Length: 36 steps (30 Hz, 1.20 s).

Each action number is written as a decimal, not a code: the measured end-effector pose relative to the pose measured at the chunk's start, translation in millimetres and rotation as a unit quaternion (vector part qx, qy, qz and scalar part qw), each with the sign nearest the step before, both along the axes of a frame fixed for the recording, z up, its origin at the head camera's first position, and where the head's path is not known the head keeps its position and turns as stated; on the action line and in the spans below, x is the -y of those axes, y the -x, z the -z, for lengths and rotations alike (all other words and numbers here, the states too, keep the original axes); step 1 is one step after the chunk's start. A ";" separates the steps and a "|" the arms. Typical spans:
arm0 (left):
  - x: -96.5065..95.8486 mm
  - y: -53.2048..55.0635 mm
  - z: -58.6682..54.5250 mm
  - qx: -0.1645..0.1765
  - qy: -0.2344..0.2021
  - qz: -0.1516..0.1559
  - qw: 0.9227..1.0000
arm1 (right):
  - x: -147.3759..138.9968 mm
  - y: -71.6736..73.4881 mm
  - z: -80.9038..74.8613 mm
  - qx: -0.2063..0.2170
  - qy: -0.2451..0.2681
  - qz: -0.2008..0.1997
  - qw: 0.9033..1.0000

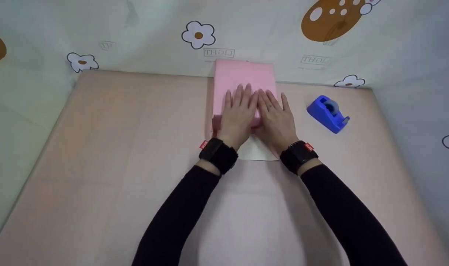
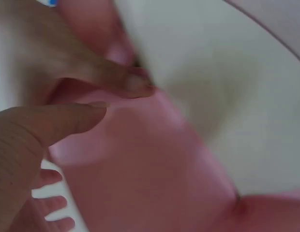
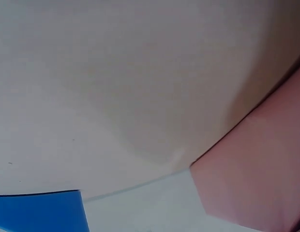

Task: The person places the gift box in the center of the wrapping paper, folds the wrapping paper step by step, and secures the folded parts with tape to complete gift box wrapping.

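Note:
A box covered in pink paper [image 1: 243,75] lies at the far edge of the table. My left hand [image 1: 239,116] rests flat on its top, fingers straight and pointing away from me. Beside it my right hand [image 1: 278,122] lies across the top's right part, fingertips of the two hands close together. In the left wrist view, the left thumb [image 2: 67,123] and right thumb [image 2: 116,79] lie against the pink paper folded over the box's near end. A pale flap of the paper [image 1: 257,151] spreads on the table under the wrists. The right wrist view shows the box's pink side [image 3: 256,164] without the hand.
A blue tape dispenser [image 1: 328,114] with a roll in it stands on the table to the right of the box. The table [image 1: 117,147] has a pale pinkish cover. Behind it hangs a curtain [image 1: 154,37] printed with flowers, close against the box's far end.

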<state>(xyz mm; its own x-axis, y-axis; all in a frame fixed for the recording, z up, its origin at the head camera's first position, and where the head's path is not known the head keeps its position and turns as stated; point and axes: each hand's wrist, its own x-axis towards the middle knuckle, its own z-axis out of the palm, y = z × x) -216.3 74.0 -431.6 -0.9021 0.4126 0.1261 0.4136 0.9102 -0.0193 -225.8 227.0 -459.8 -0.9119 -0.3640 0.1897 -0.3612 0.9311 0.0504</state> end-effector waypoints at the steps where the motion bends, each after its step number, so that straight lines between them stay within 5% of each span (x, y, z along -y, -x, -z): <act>1: -2.0 3.7 3.6 0.003 -0.007 0.004 1.000 | 0.0 -0.4 0.6 0.002 0.000 0.005 1.000; 6: -5.0 11.6 17.0 0.002 -0.021 0.007 1.000 | -3.8 -0.2 1.2 0.029 0.032 -0.012 0.999; 11: -1.5 10.7 23.8 -0.037 0.026 0.001 0.999 | -11.1 -1.7 -13.6 0.091 0.148 -0.041 0.984; 16: -3.5 10.4 25.6 -0.052 0.028 -0.009 0.998 | -25.6 -6.8 -33.5 0.114 0.236 0.068 0.963; 19: -5.2 10.5 26.3 -0.055 0.015 -0.007 0.998 | -36.2 -10.5 -40.4 0.205 0.218 0.151 0.942; 23: -5.4 10.0 28.5 -0.082 0.007 -0.007 0.997 | -43.6 -11.0 -38.6 0.339 0.189 0.172 0.906; 36: -5.2 9.5 30.8 -0.115 0.011 -0.002 0.993 | -34.2 5.0 -48.1 0.448 0.188 0.205 0.850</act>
